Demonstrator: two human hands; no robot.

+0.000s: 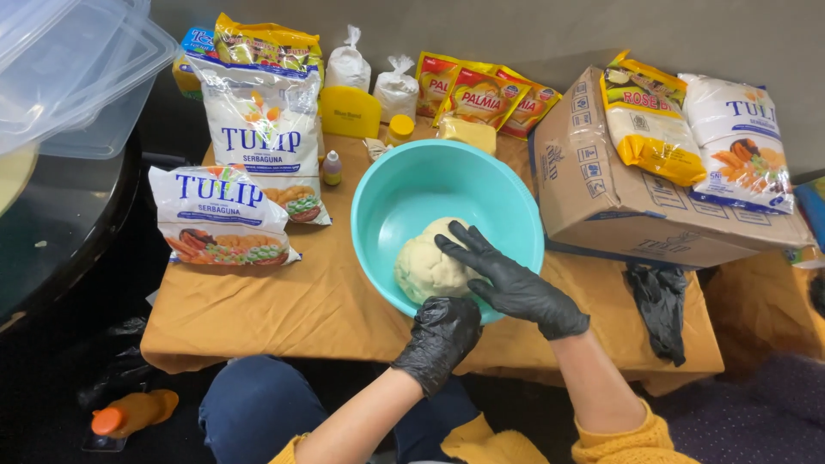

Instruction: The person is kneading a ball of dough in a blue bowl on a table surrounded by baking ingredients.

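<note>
Centre of frame — pale lumpy dough ball (427,265) in round turquoise plastic bowl (404,193); black-gloved right hand (509,283) spread flat on it, black-gloved left hand (440,337) curled on the rim — gripping.

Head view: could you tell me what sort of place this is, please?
Probably a makeshift home baking spot: a low cloth-covered table holds flour bags, margarine packets and a teal bowl of dough under gloved hands.
</note>
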